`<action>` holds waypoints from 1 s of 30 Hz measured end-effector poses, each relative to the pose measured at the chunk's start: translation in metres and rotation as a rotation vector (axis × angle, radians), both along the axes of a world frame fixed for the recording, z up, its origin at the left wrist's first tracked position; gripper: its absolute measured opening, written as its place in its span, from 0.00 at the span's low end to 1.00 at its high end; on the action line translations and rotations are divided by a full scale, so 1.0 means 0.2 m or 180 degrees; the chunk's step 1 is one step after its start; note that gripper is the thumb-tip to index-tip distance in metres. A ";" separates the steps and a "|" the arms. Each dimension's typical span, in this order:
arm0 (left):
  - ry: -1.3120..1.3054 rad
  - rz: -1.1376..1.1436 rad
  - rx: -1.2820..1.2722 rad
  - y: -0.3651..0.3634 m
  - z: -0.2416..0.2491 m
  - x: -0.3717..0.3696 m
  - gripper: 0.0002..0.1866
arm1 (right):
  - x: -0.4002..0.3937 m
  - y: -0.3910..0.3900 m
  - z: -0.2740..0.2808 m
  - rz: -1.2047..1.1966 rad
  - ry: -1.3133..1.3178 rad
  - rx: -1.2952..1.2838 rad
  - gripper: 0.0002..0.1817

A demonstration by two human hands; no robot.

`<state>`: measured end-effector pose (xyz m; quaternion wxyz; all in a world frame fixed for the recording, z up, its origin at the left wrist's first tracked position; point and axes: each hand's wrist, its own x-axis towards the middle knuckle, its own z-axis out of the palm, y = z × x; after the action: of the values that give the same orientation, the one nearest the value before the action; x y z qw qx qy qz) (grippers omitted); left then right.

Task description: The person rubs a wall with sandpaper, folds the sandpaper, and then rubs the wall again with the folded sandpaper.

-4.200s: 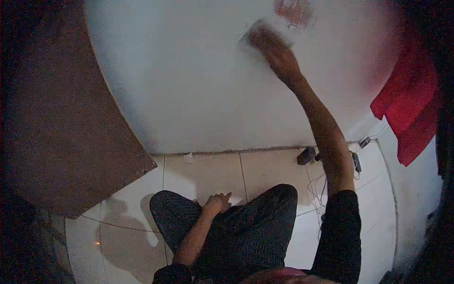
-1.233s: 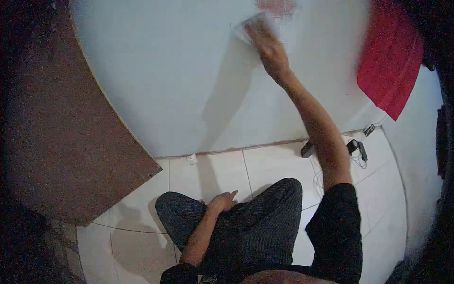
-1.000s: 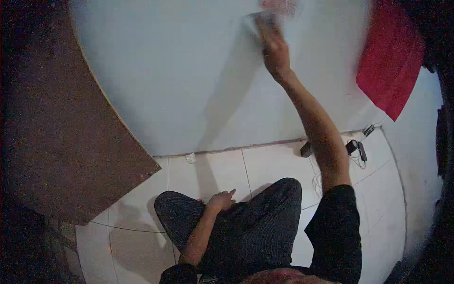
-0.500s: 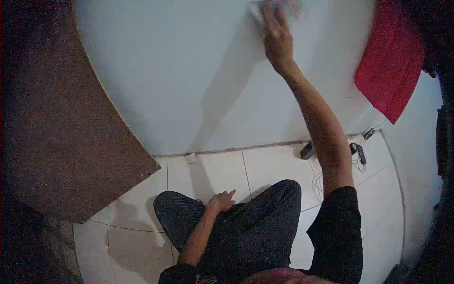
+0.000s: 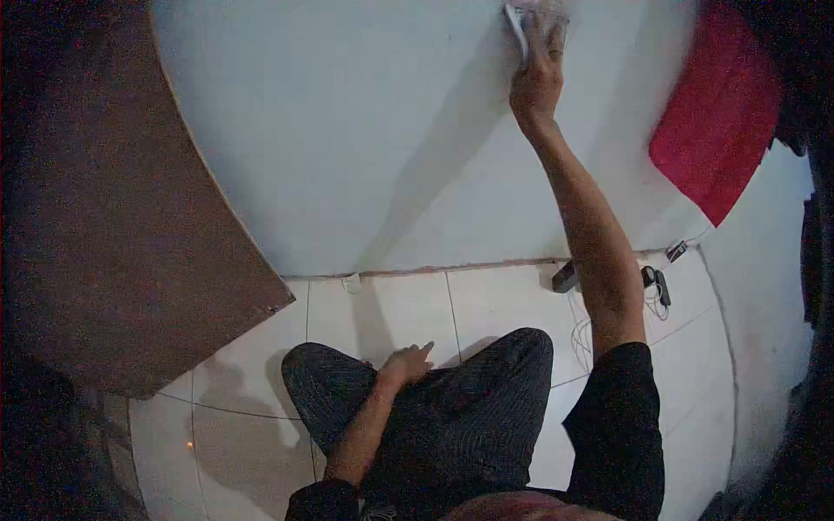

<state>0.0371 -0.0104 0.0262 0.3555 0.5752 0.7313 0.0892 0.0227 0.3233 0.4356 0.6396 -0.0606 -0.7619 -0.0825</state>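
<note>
My right hand (image 5: 537, 82) reaches up at full stretch to the pale wall (image 5: 347, 130), near the top of the view. Its fingers press a flat white thing (image 5: 516, 35) against the wall; a pale edge shows to the left of the fingers. I cannot tell its kind. A faint pinkish patch shows around the fingertips. My left hand (image 5: 405, 366) lies low over my crossed legs (image 5: 460, 408), in dark striped trousers, with its index finger stretched out and nothing in it.
A brown board (image 5: 113, 200) stands along the left. Red cloth (image 5: 717, 122) hangs at the upper right. By the wall's foot, a black adapter (image 5: 565, 277) and cables (image 5: 662, 291) lie on the white tiled floor (image 5: 400, 304).
My right hand has slid a little to the right and down along the wall with the white thing. The left hand has barely moved.
</note>
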 end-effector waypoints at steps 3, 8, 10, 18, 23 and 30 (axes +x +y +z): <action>0.0240 -0.0134 -0.0030 0.01 -0.08 0.00 0.33 | 0.05 -0.04 -0.04 0.0160 -0.1681 0.1779 0.34; 0.0140 -0.0192 -0.0083 0.02 -0.11 0.02 0.34 | 0.00 -0.13 0.01 -0.0462 0.0495 0.0096 0.30; 0.0097 -0.0259 -0.0026 0.00 -0.13 0.00 0.34 | 0.01 -0.04 -0.04 -0.0328 -0.0670 0.0974 0.31; 0.0095 -0.0266 -0.0206 0.01 -0.13 0.01 0.34 | 0.10 -0.06 0.01 -0.0205 -0.0922 0.1103 0.28; 0.0191 -0.0143 -0.0128 0.00 -0.02 0.04 0.33 | 0.02 -0.04 0.01 -0.0110 0.0777 -0.0081 0.37; 0.0278 -0.0096 0.0030 -0.02 -0.09 0.03 0.32 | 0.02 -0.11 0.06 -0.0669 0.0342 0.0550 0.34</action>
<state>0.0433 -0.0140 0.0080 0.3218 0.5911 0.7370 0.0621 0.0275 0.3020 0.4469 0.6700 -0.0892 -0.7061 -0.2109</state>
